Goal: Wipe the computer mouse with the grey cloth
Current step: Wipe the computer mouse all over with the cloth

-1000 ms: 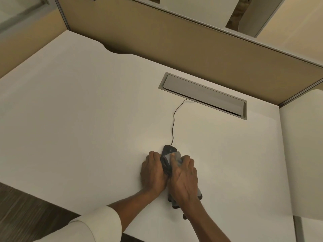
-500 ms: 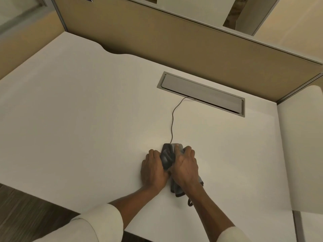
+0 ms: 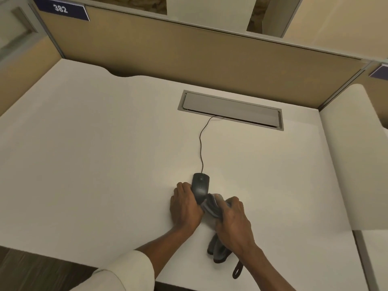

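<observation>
While steadied, black wired mouse [image 3: 200,186] mostly bare, grey cloth [image 3: 212,207] bunched

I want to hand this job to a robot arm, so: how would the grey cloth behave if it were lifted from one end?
The grey cloth is probably floppy: it bunches in folds under the right hand and trails limp across the desk. It looks light for its size. Its hanging loop would likely dangle and could snag.

Soft even light, faint shadows, edges warped.
</observation>
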Demonstrator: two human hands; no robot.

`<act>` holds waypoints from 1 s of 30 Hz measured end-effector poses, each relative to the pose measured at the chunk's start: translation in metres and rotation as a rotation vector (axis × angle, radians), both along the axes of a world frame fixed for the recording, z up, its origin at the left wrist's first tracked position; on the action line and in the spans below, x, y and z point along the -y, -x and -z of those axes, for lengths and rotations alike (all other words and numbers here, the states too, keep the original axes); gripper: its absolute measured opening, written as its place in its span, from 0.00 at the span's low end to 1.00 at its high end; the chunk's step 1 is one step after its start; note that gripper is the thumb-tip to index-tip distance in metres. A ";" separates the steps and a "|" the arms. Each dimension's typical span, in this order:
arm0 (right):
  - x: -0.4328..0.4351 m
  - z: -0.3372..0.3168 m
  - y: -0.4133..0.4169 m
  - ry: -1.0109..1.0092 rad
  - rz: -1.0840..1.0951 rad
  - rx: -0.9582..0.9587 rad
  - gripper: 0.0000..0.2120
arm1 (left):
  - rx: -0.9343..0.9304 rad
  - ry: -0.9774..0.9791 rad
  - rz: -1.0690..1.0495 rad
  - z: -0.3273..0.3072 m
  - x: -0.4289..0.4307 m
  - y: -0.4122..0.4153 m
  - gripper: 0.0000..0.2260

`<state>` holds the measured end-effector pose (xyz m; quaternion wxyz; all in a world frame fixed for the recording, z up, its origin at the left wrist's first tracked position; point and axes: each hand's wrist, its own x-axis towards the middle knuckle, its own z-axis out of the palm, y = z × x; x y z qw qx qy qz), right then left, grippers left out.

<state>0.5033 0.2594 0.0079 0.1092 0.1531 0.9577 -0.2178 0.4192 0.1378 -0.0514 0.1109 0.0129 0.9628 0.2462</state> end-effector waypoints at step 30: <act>0.000 -0.001 -0.018 0.165 0.186 -0.223 0.34 | 0.098 -0.231 -0.191 -0.038 0.027 0.010 0.18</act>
